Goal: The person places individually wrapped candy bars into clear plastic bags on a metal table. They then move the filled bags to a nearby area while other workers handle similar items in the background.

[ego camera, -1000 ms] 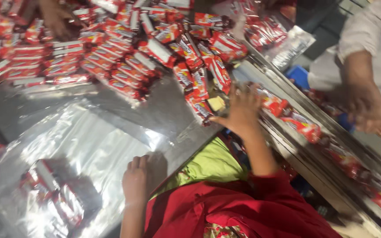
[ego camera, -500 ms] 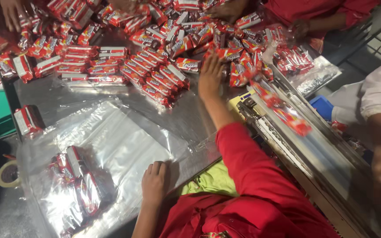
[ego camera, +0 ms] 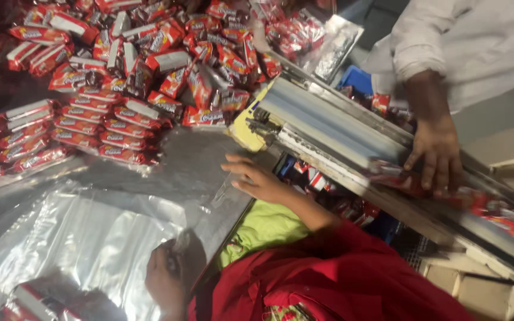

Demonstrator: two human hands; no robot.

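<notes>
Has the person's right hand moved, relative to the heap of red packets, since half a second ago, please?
Yes. The right hand has drawn back from the heap of red packets toward the person; it now lies on bare metal table, short of the packets.

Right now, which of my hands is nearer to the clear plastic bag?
Left. The left hand is on the clear bag at its near edge, gripping the plastic. The right hand rests open on the metal table, apart from the bag, off to its right.
</notes>
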